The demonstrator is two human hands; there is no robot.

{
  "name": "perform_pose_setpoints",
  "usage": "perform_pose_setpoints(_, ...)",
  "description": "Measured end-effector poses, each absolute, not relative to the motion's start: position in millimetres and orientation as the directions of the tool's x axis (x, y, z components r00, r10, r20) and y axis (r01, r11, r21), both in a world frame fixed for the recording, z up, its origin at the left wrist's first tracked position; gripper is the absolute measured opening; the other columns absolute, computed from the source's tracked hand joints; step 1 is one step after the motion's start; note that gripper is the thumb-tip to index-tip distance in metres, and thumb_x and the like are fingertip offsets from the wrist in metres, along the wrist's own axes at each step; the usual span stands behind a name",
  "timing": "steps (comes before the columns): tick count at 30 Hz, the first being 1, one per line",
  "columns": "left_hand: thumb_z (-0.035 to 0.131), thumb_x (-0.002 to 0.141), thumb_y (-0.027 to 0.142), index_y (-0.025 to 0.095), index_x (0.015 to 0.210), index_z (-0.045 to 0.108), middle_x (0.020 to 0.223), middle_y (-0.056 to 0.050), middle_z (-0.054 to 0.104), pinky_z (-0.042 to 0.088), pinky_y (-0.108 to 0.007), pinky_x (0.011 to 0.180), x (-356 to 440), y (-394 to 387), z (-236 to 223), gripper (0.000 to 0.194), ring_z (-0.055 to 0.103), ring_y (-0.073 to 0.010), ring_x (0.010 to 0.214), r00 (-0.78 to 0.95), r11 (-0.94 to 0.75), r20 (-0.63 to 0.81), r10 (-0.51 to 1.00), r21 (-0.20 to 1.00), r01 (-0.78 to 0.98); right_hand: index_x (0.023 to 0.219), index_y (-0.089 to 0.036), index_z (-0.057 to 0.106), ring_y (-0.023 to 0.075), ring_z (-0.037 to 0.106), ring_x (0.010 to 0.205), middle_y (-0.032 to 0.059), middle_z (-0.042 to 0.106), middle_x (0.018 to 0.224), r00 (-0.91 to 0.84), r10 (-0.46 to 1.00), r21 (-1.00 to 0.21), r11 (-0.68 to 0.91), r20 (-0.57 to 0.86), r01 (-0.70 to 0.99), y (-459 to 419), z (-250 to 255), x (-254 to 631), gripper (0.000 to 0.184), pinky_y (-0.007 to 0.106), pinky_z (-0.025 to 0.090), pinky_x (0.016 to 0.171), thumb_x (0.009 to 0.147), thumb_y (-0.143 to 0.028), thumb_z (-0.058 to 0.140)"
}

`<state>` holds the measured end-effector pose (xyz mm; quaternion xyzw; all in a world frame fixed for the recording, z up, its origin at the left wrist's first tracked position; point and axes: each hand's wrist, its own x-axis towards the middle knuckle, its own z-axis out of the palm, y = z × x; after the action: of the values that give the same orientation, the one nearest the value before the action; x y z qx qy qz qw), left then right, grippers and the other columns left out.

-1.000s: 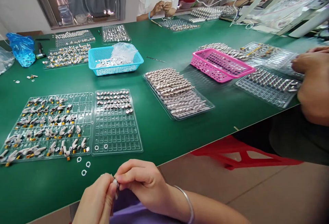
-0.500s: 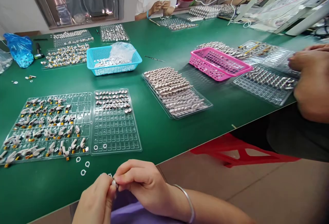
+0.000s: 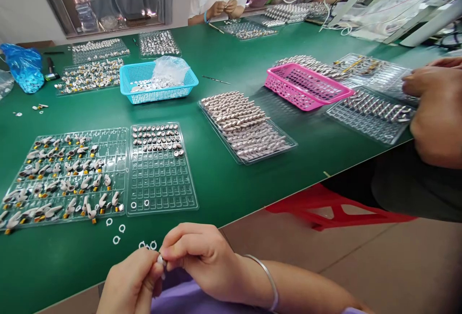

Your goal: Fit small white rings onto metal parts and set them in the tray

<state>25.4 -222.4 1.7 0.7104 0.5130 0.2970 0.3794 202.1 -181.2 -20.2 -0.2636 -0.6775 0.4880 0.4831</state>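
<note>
My left hand [image 3: 130, 275] and my right hand [image 3: 200, 256] meet at the table's front edge. Between their fingertips is a small white earbud [image 3: 160, 259], mostly covered by the fingers. My left thumb and forefinger pinch it from one side, and my right fingers press on it from the other. Small white rings [image 3: 121, 228] lie on the green table just beyond my left hand. Farther off, a clear tray [image 3: 111, 148] carries earbud shells with yellow strips. Beside it a second clear tray [image 3: 162, 179] has rows of small oval caps at its far end.
A blue basket [image 3: 159, 95] holds white pieces and a plastic bag. Stacked white stems fill a tray [image 3: 249, 160] at centre. A pink basket [image 3: 306, 100] stands to its right. A co-worker's hand [image 3: 438, 112] is at the right edge; another person [image 3: 220, 1] sits opposite.
The view has shifted slightly, and more white rings show just beyond my left hand. Both hands keep their pinch on the earbud with little movement.
</note>
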Motion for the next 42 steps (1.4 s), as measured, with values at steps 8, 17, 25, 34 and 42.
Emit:
perform_pose_setpoints(8, 0.040, 0.097, 0.031, 0.023, 0.068, 0.052, 0.055, 0.004, 0.059, 0.038, -0.018, 0.049, 21.0, -216.0, 7.5, 0.033, 0.052, -0.0112, 0.049, 0.370, -0.034, -0.127, 0.920, 0.916, 0.399, 0.087, -0.011, 0.069, 0.0121, 0.070, 0.072, 0.0104, 0.070, 0.086, -0.428, 0.775, -0.880, 0.457, 0.464, -0.126, -181.0, -18.3, 204.4, 0.018, 0.019, 0.060, 0.067, 0.088, -0.002, 0.053)
perform_pose_setpoints(17, 0.040, 0.097, 0.029, 0.023, 0.068, 0.050, 0.060, 0.003, 0.056, 0.035, -0.018, 0.048, 22.4, -219.8, 4.9, 0.031, 0.048, -0.0108, 0.049, 0.318, -0.189, 0.017, 0.948, 0.834, 0.518, 0.088, -0.013, 0.068, 0.0094, 0.069, 0.068, 0.0075, 0.069, 0.086, -0.406, 0.799, -0.894, 0.426, 0.443, -0.137, -183.4, -21.8, 203.8, 0.016, 0.017, 0.060, 0.066, 0.089, -0.006, 0.054)
perform_pose_setpoints(25, 0.042, 0.096, 0.042, 0.022, 0.068, 0.057, 0.052, 0.002, 0.059, 0.039, -0.020, 0.050, 21.1, -218.1, 6.0, 0.038, 0.052, -0.0121, 0.047, 0.335, 0.049, -0.181, 0.925, 0.928, 0.368, 0.089, -0.013, 0.068, 0.0108, 0.070, 0.070, 0.0092, 0.070, 0.087, -0.433, 0.783, -0.892, 0.430, 0.447, -0.142, -182.8, -21.2, 204.1, 0.017, 0.019, 0.060, 0.066, 0.089, -0.004, 0.053)
perform_pose_setpoints(34, 0.040, 0.095, 0.050, 0.023, 0.073, 0.057, 0.056, 0.003, 0.058, 0.038, -0.021, 0.052, 31.1, -226.7, 2.5, 0.038, 0.049, -0.0131, 0.050, 0.202, 0.105, -0.203, 0.958, 0.905, 0.411, 0.088, -0.014, 0.068, 0.0102, 0.068, 0.069, 0.0085, 0.069, 0.087, -0.398, 0.802, -0.889, 0.449, 0.446, -0.092, -181.5, -21.9, 203.0, 0.015, 0.019, 0.060, 0.066, 0.090, -0.007, 0.055)
perform_pose_setpoints(42, 0.043, 0.093, 0.055, 0.021, 0.068, 0.053, 0.050, 0.003, 0.053, 0.038, -0.023, 0.052, 28.6, -221.4, 2.3, 0.043, 0.048, -0.0127, 0.048, 0.254, 0.278, -0.343, 0.904, 0.925, 0.261, 0.093, -0.015, 0.068, 0.0101, 0.069, 0.069, 0.0084, 0.069, 0.092, -0.369, 0.815, -0.894, 0.417, 0.447, -0.161, -183.1, -23.4, 202.9, 0.014, 0.019, 0.060, 0.066, 0.091, -0.009, 0.056)
